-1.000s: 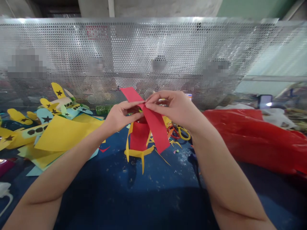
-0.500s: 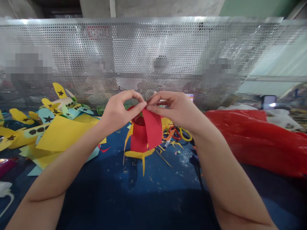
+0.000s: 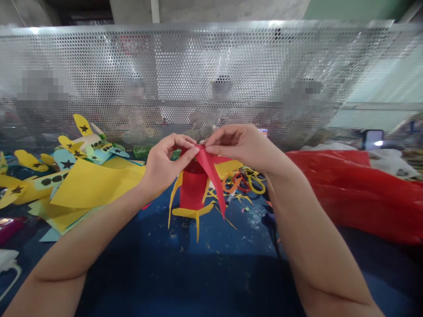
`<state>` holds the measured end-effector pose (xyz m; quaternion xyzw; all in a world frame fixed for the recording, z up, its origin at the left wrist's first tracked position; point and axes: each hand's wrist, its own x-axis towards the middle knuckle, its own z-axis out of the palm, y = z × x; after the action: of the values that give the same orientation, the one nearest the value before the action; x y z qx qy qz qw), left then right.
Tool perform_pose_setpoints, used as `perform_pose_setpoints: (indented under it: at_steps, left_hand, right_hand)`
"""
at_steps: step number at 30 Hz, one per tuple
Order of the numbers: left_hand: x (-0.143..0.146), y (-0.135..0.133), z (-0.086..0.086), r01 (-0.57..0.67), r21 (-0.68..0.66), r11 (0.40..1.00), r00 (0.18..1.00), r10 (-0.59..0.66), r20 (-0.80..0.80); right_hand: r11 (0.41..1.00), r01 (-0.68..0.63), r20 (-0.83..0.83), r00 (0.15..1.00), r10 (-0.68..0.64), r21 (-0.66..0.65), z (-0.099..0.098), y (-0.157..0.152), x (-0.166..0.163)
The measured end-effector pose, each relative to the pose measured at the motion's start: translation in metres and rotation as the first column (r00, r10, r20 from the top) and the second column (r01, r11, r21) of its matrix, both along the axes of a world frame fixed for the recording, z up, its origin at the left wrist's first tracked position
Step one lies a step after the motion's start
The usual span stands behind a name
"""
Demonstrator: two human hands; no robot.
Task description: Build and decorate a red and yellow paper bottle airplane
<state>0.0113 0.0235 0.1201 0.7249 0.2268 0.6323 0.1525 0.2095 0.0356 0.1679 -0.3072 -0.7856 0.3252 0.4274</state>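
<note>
My left hand (image 3: 170,160) pinches the upper end of a red paper strip (image 3: 213,176) between thumb and fingers. Close beside it, my right hand (image 3: 236,147) pinches the same end, so the fingertips nearly meet. From there the strip hangs down to the right, seen partly edge-on. Just behind and below my hands stands a red paper tube (image 3: 192,189) with yellow paper fins (image 3: 197,215) at its base and sides. Its top is partly covered by my fingers and the strip.
Yellow paper sheets (image 3: 99,182) and paper airplanes with stars (image 3: 49,180) lie left. Scissors with yellow and red handles (image 3: 257,185) and paper scraps rest right of the tube. A red plastic bag (image 3: 350,193) is far right. A perforated metal screen (image 3: 198,66) rises behind.
The red strip has turned from facing me broadly to nearly edge-on, its lower end swinging right. More of the red tube shows. Both hands stay pinched together, slightly lower on the left.
</note>
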Motion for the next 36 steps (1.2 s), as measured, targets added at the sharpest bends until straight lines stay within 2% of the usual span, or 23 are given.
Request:
perform_pose_setpoints:
  at_steps: [6, 13, 21, 24, 29, 36]
  left_hand:
    - [0.005, 0.003, -0.011, -0.177, 0.151, 0.973, 0.984, 0.169, 0.063]
    - [0.003, -0.001, -0.011, -0.253, 0.214, 0.943, 0.967, 0.251, 0.040]
    - [0.004, -0.002, -0.014, -0.246, 0.107, 0.963, 0.969, 0.241, 0.057]
    - [0.003, -0.002, -0.014, -0.242, 0.080, 0.967, 0.970, 0.238, 0.059]
    - [0.000, -0.004, -0.012, -0.235, 0.068, 0.970, 0.972, 0.232, 0.046]
    - [-0.001, -0.003, -0.011, -0.197, 0.130, 0.972, 0.980, 0.194, 0.038]
  right_hand:
    - [1.000, -0.002, -0.014, 1.000, 0.002, 0.000, 0.000, -0.003, -0.001]
    - [0.998, 0.003, 0.021, 1.000, -0.004, 0.060, 0.001, -0.007, 0.002]
    - [0.970, 0.125, 0.072, 0.987, -0.143, 0.210, 0.005, -0.028, -0.009]
    - [0.962, 0.161, 0.065, 0.982, -0.179, 0.219, 0.004, -0.030, -0.012]
    - [0.982, 0.121, 0.030, 0.992, -0.126, 0.143, 0.003, -0.026, -0.011]
    - [0.997, 0.014, -0.037, 0.999, -0.011, 0.071, -0.001, -0.011, -0.007]
